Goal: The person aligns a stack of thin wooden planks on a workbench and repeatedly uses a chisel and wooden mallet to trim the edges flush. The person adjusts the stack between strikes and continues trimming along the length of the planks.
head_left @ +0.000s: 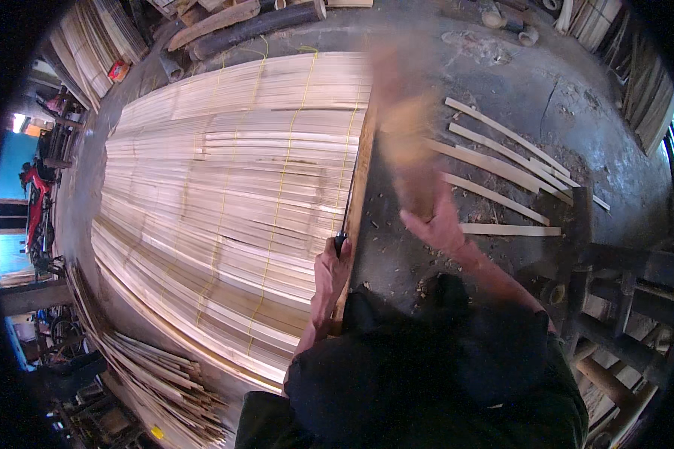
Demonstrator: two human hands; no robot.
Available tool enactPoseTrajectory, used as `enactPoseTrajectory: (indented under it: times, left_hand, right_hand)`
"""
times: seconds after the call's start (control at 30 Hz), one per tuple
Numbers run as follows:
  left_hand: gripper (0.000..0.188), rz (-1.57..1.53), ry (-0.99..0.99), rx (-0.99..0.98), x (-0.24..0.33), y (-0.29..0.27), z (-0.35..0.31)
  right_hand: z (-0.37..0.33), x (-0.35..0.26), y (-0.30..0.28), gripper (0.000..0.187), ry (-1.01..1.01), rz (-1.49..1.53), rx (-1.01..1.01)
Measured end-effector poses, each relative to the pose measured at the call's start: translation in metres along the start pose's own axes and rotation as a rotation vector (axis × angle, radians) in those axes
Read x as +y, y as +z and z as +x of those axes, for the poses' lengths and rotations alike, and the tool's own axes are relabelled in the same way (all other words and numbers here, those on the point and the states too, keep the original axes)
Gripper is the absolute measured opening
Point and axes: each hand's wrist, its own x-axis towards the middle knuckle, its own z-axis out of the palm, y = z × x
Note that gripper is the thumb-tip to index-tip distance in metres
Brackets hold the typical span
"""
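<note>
Pale bamboo slats, laid side by side and tied with yellow string, form a wide mat (202, 153) on the floor. Along its right edge runs a narrow wooden board (364, 157). My left hand (329, 275) is closed round the black handle of a knife (341, 241), its long thin blade lying lengthwise over the mat's edge beside the board. To the right, my right hand (439, 224) grips the near end of a thick wooden club (412, 142). Motion smears the club, and its far end is too blurred to make out.
Several loose cut strips (502, 179) lie on the grey concrete floor (487, 82) at right. A dark bamboo frame (621, 299) stands at lower right. Bundled thin strips (165, 374) are at lower left, logs (262, 30) at the top, a red motorbike (36, 194) far left.
</note>
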Motion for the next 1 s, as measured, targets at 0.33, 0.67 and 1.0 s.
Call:
enactPoseTrajectory:
  times: [0.33, 0.67, 1.0]
  left_hand:
    - [0.034, 0.381, -0.02, 0.071, 0.004, 0.008, -0.005]
    - [0.045, -0.097, -0.047, -0.023, -0.005, -0.012, -0.004]
    - [0.045, -0.05, -0.039, -0.042, -0.018, -0.002, -0.002]
  right_hand:
    - [-0.026, 0.0, -0.003, 0.093, 0.313, 0.026, -0.236]
    - [0.021, -0.057, -0.041, 0.094, 0.128, 0.053, -0.115]
    - [0.035, -0.036, -0.017, 0.103, -0.03, 0.017, -0.039]
